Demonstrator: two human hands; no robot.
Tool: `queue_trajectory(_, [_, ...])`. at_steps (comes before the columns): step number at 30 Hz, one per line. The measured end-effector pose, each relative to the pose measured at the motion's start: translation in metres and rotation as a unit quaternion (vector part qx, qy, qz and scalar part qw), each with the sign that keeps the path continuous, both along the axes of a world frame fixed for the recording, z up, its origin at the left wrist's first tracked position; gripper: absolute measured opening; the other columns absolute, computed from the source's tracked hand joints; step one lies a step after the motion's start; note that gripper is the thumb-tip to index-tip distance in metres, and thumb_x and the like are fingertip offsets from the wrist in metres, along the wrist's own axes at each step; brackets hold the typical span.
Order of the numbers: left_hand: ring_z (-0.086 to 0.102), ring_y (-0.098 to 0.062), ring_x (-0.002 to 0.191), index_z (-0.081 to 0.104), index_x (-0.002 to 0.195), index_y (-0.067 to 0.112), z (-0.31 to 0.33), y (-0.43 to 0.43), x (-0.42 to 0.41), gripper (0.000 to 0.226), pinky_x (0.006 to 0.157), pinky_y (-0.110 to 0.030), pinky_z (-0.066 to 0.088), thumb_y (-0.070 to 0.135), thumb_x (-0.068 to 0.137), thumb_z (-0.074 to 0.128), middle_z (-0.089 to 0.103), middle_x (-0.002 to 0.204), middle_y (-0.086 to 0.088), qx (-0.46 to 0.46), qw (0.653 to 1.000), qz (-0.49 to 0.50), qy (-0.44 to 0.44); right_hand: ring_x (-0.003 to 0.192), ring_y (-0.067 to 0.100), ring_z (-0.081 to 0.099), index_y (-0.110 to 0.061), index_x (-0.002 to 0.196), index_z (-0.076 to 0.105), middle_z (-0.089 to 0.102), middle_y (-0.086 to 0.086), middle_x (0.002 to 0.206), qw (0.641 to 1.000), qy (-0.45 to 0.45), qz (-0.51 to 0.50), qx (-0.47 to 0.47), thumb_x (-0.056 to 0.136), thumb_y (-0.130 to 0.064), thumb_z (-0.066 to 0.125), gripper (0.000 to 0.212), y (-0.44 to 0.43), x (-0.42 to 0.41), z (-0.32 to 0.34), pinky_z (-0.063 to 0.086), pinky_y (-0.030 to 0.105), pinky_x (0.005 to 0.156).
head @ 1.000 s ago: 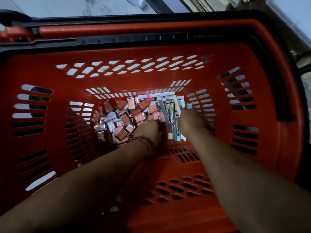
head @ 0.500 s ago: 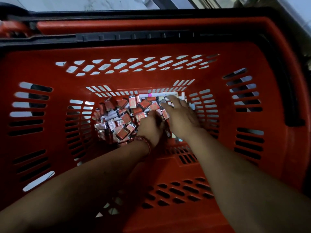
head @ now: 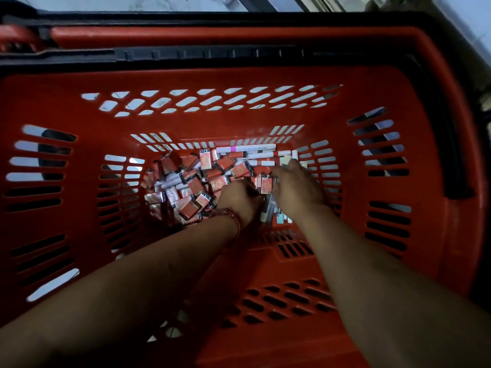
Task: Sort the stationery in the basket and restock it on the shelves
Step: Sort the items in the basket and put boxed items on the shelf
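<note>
Two hands in red slotted plastic basket point(head: 265, 123) | left hand point(head: 239, 199) curled, grip unclear | right hand point(head: 297, 187) spread flat on small red foil-wrapped packets point(head: 196, 187) beside left

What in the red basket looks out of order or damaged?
Nothing looks damaged. The small red packets lie jumbled at all angles on the basket floor, mixed with white pens along the far wall. Both the left hand and the right hand are among them.
</note>
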State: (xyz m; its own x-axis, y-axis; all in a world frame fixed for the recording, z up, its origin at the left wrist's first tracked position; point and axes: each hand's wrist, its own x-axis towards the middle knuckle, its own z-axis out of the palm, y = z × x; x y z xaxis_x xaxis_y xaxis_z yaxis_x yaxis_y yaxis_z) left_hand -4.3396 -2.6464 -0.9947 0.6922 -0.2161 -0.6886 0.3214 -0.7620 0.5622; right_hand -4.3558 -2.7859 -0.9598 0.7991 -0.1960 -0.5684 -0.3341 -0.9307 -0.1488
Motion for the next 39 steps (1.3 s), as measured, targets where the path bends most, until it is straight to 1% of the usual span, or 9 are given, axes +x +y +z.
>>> queue_trajectory(4, [0.069,-0.023,0.087,0.073,0.093,0.017,-0.004,-0.002,0.0,0.017,0.076,-0.03,0.056,0.03,0.083,0.076,0.074,0.093,-0.004,0.029,0.999,-0.023,0.005,0.109,0.032,0.058,-0.01,0.118,0.064,0.051,0.011,0.127,0.999,0.019,0.002,-0.042,0.098,-0.015,0.059,0.021,-0.009,-0.004,0.005,0.043,0.033,0.079])
queue_trajectory(9, [0.066,-0.018,0.081,0.069,0.089,0.016,0.002,0.004,-0.004,0.011,0.074,-0.027,0.052,0.024,0.084,0.074,0.072,0.085,-0.001,-0.027,0.999,0.045,-0.012,0.105,0.03,0.06,-0.015,0.119,0.063,0.059,0.008,0.12,1.0,0.02,-0.008,-0.016,0.094,-0.005,0.061,0.027,-0.007,-0.005,0.002,0.046,0.032,0.076])
queue_trajectory(12, [0.07,-0.015,0.081,0.07,0.092,0.022,0.006,-0.001,-0.005,0.011,0.081,-0.033,0.058,0.014,0.085,0.069,0.075,0.085,0.001,-0.124,0.988,0.088,-0.005,0.088,0.027,0.063,-0.011,0.098,0.065,0.066,0.006,0.096,0.987,-0.031,-0.153,0.037,0.097,-0.009,0.056,0.01,-0.001,-0.001,0.001,0.037,0.026,0.064])
queue_trajectory(15, [0.059,-0.02,0.087,0.066,0.104,0.022,0.01,-0.01,-0.002,0.035,0.085,-0.026,0.052,-0.007,0.087,0.057,0.066,0.097,-0.009,-0.226,0.974,-0.01,-0.022,0.078,0.023,0.057,-0.007,0.092,0.06,0.063,0.008,0.087,0.952,-0.129,-0.271,0.063,0.101,-0.011,0.049,0.015,-0.003,0.005,0.003,0.026,0.024,0.052])
queue_trajectory(18, [0.057,-0.027,0.103,0.061,0.124,0.01,0.002,-0.012,0.002,0.038,0.093,-0.034,0.05,0.001,0.088,0.056,0.057,0.117,-0.012,-0.142,0.976,-0.14,-0.09,0.098,0.029,0.061,-0.008,0.117,0.064,0.066,0.015,0.112,0.956,-0.144,-0.241,0.083,0.099,-0.013,0.054,0.021,-0.005,0.009,0.004,0.03,0.022,0.064])
queue_trajectory(20, [0.054,-0.032,0.116,0.056,0.132,0.016,0.004,-0.012,0.006,0.034,0.101,-0.045,0.047,0.014,0.098,0.052,0.052,0.131,-0.012,-0.107,0.977,-0.171,-0.07,0.112,0.031,0.059,-0.013,0.13,0.061,0.061,0.013,0.127,0.973,-0.109,-0.181,0.089,0.097,-0.01,0.056,0.034,-0.004,0.008,0.003,0.034,0.023,0.078])
queue_trajectory(23, [0.047,-0.031,0.129,0.038,0.147,0.023,0.002,-0.011,0.011,0.04,0.104,-0.047,0.043,0.033,0.109,0.034,0.041,0.147,-0.01,-0.047,0.97,-0.233,-0.057,0.112,0.031,0.057,-0.021,0.135,0.06,0.051,0.012,0.132,0.987,-0.042,-0.12,0.098,0.098,-0.007,0.053,0.04,-0.002,-0.001,-0.003,0.039,0.025,0.081])
queue_trajectory(29, [0.058,-0.04,0.115,0.033,0.145,0.019,0.0,-0.016,0.02,0.041,0.095,-0.049,0.046,0.038,0.109,0.027,0.052,0.131,-0.022,0.003,0.968,-0.248,-0.03,0.104,0.036,0.059,-0.029,0.131,0.061,0.05,0.011,0.121,0.993,-0.007,-0.091,0.075,0.096,-0.008,0.055,0.042,-0.005,-0.003,-0.006,0.054,0.04,0.084])
queue_trajectory(39, [0.058,-0.039,0.12,0.043,0.135,0.011,0.005,0.006,0.016,0.046,0.095,-0.038,0.043,0.045,0.105,0.036,0.059,0.133,-0.024,0.074,0.958,-0.278,-0.014,0.105,0.036,0.059,-0.023,0.129,0.06,0.049,0.011,0.129,0.994,0.041,-0.069,0.067,0.093,-0.01,0.059,0.038,-0.002,-0.002,-0.003,0.049,0.033,0.081])
